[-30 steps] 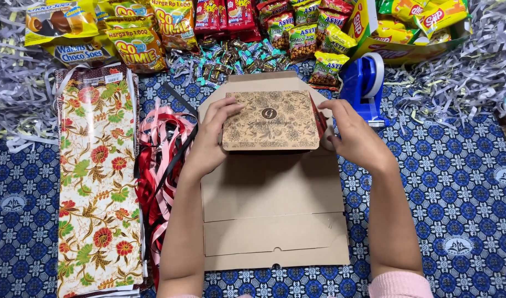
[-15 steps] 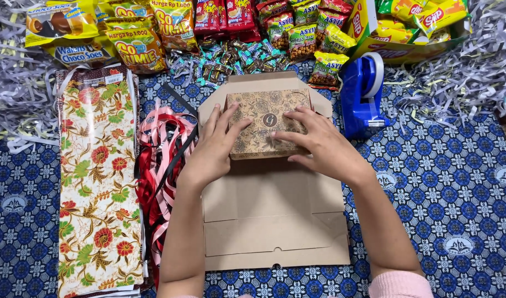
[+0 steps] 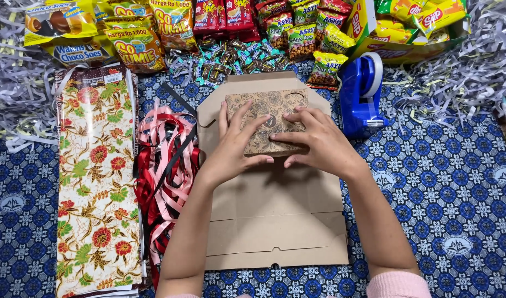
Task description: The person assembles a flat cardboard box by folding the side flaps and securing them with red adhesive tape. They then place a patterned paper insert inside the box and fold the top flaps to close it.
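A flattened brown cardboard box (image 3: 275, 221) lies at lower centre on a blue patterned cloth (image 3: 446, 209). Above it, at mid-frame, the left hand (image 3: 233, 149) and right hand (image 3: 313, 143) press open-palmed on a patterned brown panel (image 3: 264, 113), fingers spread, grasping nothing. Red and pink ribbons (image 3: 164, 165) and floral wrapping paper (image 3: 95, 176) lie left; a blue tape dispenser (image 3: 363, 96) sits right; snack packets (image 3: 209, 22) line the top edge.
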